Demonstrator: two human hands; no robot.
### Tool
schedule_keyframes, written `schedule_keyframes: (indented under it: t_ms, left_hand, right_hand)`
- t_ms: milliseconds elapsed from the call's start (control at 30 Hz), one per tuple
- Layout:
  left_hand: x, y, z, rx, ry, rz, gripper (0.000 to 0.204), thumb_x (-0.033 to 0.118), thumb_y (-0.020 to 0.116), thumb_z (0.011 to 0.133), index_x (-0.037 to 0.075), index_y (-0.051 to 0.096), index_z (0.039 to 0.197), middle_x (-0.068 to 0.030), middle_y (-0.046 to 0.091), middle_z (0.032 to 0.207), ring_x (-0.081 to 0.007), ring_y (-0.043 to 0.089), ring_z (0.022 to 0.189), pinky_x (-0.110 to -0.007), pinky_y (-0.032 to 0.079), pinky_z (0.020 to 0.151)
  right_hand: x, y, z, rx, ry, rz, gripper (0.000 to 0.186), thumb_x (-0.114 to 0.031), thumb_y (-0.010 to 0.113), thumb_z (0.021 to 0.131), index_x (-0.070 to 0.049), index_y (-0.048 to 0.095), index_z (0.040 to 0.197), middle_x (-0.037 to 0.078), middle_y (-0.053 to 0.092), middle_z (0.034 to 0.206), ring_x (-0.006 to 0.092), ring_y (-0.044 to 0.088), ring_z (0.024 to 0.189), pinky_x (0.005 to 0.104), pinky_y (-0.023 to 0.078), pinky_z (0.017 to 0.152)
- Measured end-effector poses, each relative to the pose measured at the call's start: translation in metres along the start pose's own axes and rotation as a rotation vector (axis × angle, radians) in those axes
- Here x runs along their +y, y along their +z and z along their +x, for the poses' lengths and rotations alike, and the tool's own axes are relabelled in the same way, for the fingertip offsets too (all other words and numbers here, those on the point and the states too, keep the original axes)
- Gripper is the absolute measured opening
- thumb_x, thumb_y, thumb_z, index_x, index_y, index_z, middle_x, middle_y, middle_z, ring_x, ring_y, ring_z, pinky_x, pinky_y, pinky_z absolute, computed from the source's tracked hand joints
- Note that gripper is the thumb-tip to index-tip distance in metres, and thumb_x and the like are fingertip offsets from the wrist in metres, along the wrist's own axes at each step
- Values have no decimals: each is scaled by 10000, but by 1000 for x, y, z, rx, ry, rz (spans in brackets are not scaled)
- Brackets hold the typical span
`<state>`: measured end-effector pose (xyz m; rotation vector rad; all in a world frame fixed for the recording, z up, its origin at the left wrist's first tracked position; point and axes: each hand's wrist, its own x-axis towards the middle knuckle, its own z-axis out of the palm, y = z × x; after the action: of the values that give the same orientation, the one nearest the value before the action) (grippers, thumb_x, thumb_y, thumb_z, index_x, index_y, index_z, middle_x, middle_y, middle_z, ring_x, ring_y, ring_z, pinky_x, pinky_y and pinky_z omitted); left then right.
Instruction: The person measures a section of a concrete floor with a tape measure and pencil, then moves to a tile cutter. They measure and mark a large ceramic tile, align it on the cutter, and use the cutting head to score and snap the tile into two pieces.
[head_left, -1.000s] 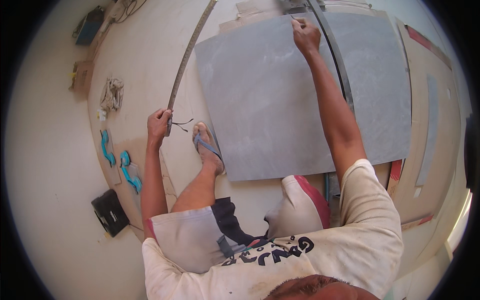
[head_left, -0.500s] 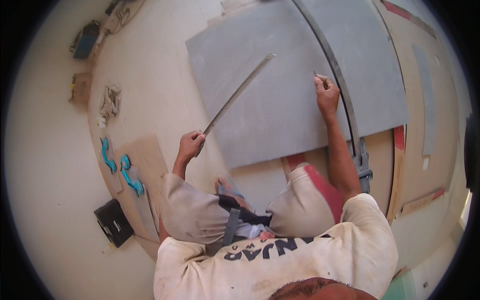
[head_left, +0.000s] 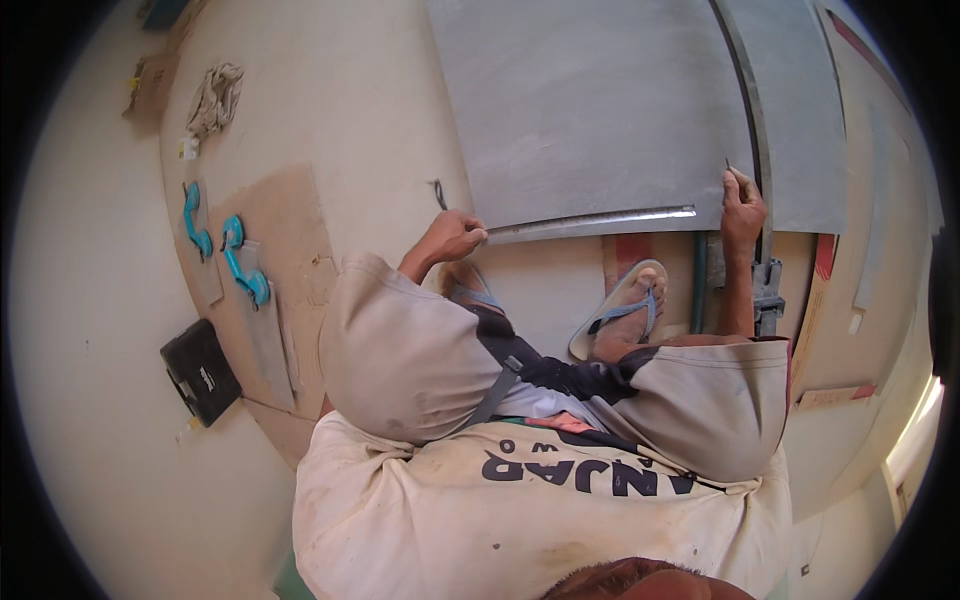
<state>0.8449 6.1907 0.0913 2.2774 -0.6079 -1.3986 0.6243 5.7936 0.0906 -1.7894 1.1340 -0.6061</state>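
A long, straight metal ruler [head_left: 600,217] lies along the near edge of a large grey tile [head_left: 600,110]. Its left end is pinched in my left hand [head_left: 455,237], which is closed at the tile's near left corner. A thin dark cord or strap [head_left: 438,194] sticks up beside that hand. My right hand [head_left: 742,212] is closed in a pinch over the tile's right part, close to a dark metal rail [head_left: 745,75]. From its fingertips rises a short, thin, dark pencil-like stick [head_left: 728,163], too small to tell exactly. A metal clamp-like block [head_left: 767,290] sits at the rail's near end.
My sandalled feet [head_left: 630,310] are just short of the tile's near edge. To the left are teal suction-cup lifters [head_left: 245,262] on cardboard [head_left: 295,215], a black case [head_left: 200,372] and a crumpled cloth [head_left: 215,98]. Cardboard with red strips [head_left: 838,395] lies to the right.
The ruler has swung from slanting up and away to lying along the tile's near edge. My view has shifted, my knees have spread, and both feet now show.
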Motion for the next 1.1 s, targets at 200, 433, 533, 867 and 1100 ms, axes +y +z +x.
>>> schedule_keyframes:
  t_ms: [200, 433, 533, 867, 1100]
  left_hand:
    - [-14, -1, -4, 18, 22, 12, 238, 209, 597, 745, -7, 672, 813, -104, 636, 685, -172, 574, 649, -306, 463, 633]
    - [-15, -2, -7, 25, 22, 19, 265, 220, 590, 742, -13, 673, 837, -137, 652, 728, -206, 602, 681, -315, 475, 659]
    - [-17, 0, -5, 13, 64, 10, 283, 230, 581, 735, -7, 675, 859, -156, 661, 786, -255, 620, 736, -332, 481, 700]
    - [-21, 3, -2, 23, 93, 49, 304, 233, 567, 731, 14, 685, 905, -172, 664, 950, -324, 626, 898, -355, 480, 821]
    - [-24, 2, -2, 1, 56, 39, 319, 234, 573, 743, 8, 684, 939, -169, 661, 1002, -330, 620, 942, -353, 473, 858]
  right_hand:
    - [8, -3, -17, -40, 44, -46, 226, -177, 612, 876, 5, 660, 1002, 29, 645, 846, 88, 555, 779, 238, 447, 724]
    - [18, 3, -21, -109, 24, -42, 238, -187, 611, 877, 9, 656, 1005, 44, 652, 877, 102, 568, 815, 248, 451, 749]
    - [18, 7, -21, -114, 16, -61, 237, -186, 608, 878, 9, 656, 1005, 49, 656, 892, 109, 574, 837, 253, 453, 766]
    - [16, 5, -30, -116, 29, -105, 225, -183, 604, 878, -5, 659, 1005, 59, 662, 913, 116, 583, 863, 263, 456, 793]
    - [19, 2, -35, -97, 24, -102, 220, -183, 602, 877, -8, 661, 997, 55, 664, 912, 117, 586, 870, 264, 456, 795]
